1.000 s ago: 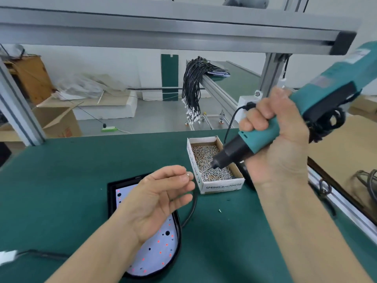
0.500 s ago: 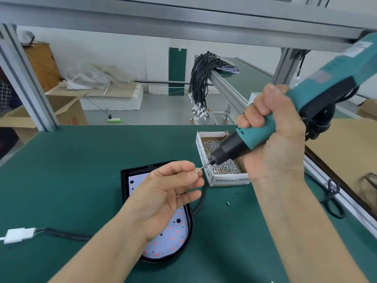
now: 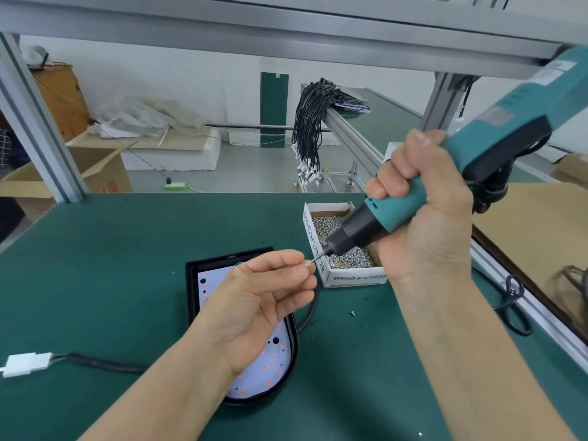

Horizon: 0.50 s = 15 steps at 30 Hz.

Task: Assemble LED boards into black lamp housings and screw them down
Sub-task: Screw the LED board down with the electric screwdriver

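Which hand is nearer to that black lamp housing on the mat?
Left. The left hand hovers directly over the lamp housing; the right hand is off to its right, above the screw box.

White wall [image 3: 191, 78], grey floor [image 3: 254, 173], aluminium frame [image 3: 286, 30], green-topped bench [image 3: 95, 265].

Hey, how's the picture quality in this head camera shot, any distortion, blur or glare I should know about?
Head view: wide-angle bending bows the overhead aluminium frame and stretches both forearms at the bottom edge. Lighting is even and soft, with only faint shadows on the green mat. The left hand, the screw it pinches and the electric screwdriver in the right hand are fairly sharp. No strong glare shows.
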{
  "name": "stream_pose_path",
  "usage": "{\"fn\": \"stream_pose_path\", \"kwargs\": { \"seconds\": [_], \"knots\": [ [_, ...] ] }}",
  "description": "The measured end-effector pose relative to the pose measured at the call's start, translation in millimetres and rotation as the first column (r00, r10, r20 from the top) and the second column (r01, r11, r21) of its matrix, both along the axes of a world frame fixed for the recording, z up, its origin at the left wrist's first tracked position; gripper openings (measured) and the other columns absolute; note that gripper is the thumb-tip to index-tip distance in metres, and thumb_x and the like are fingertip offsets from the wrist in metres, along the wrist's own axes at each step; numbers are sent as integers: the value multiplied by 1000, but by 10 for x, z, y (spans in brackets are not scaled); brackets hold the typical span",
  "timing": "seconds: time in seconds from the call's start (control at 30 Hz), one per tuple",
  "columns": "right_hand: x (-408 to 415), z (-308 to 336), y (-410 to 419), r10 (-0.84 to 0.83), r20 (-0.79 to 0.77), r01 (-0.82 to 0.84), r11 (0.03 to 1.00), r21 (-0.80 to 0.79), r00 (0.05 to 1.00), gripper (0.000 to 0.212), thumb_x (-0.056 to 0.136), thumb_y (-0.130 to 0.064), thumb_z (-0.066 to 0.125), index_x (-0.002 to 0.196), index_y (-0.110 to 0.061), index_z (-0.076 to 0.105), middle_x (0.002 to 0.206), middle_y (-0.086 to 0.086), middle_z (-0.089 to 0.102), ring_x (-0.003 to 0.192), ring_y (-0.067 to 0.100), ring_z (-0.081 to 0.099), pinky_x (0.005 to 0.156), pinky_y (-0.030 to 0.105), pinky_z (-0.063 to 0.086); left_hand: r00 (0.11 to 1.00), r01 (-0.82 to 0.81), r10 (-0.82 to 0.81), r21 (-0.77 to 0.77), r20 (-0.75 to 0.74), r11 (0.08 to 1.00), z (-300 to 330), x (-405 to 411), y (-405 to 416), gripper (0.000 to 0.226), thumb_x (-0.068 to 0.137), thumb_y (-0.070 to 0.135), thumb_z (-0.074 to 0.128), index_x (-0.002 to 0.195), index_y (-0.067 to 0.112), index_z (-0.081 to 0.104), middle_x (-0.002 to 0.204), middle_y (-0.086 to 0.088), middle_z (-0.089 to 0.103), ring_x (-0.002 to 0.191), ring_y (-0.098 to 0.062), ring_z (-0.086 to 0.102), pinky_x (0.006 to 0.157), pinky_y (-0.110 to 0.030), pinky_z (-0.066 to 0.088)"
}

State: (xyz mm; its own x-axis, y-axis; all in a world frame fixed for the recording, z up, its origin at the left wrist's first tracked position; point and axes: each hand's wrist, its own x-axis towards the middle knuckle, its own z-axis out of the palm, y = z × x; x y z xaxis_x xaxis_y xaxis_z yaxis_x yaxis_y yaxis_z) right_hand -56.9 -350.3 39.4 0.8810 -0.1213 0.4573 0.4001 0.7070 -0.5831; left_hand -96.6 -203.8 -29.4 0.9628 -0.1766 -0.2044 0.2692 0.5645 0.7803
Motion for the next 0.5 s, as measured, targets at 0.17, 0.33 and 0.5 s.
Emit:
{"fn": "stream_pose_path", "kwargs": {
  "seconds": [0.17, 0.33, 0.5],
  "knots": [
    [-5, -34, 25, -24, 16, 24, 999, 27, 1000, 26, 85, -5, 52, 68, -20, 39, 55, -8, 40, 43, 5, 38, 47, 20, 38, 987, -133, 125, 75, 103, 988, 7, 14, -17, 14, 52, 1, 71, 61, 10, 75, 67, -11, 70, 57, -19, 68, 56, -23, 56],
    [-4, -127, 78, -45, -36, 47, 996, 72, 998, 29, 85, -7, 54, 67, -22, 37, 55, -8, 38, 44, 5, 37, 47, 19, 37, 968, -212, 194, 109, 157, 971, -11, -4, 22, 13, 51, 1, 70, 60, 10, 75, 64, -10, 69, 55, -19, 67, 57, -23, 56],
    [-16, -136, 112, -57, 21, 56, 998, 40, 998, 28, 86, -5, 52, 68, -22, 39, 56, -8, 39, 45, 6, 38, 49, 20, 36, 962, -243, 225, 110, 151, 964, -11, -13, 17, 13, 52, 1, 71, 62, 8, 75, 65, -11, 69, 55, -20, 67, 57, -24, 56]
  ]
}}
